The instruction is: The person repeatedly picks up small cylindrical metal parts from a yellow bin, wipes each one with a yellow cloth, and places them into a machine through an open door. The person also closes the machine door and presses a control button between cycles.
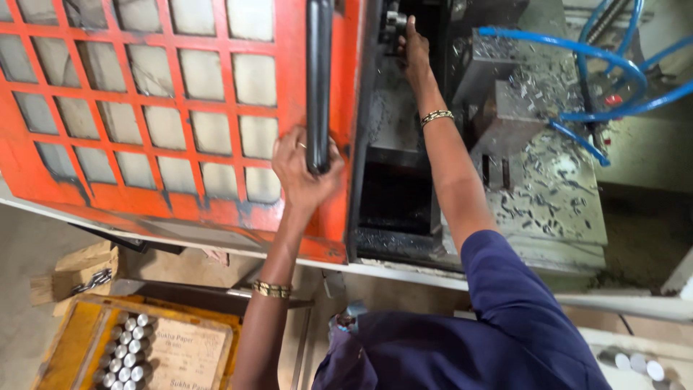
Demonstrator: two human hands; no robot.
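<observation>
Beside the orange grid door [144, 108], chip-strewn grey machine bed [556, 195], concrete floor [22, 245].

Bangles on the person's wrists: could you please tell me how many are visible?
2: one bangle on the left wrist, below the left hand gripping the black door handle; another bangle on the right wrist, reaching into the machine. None seem hidden.

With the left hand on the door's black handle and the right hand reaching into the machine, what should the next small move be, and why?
Probably hold the orange door where it is. The left hand grips the black handle, while the right hand is deep inside the machine opening. Sliding the door shut now could catch that arm.
</observation>
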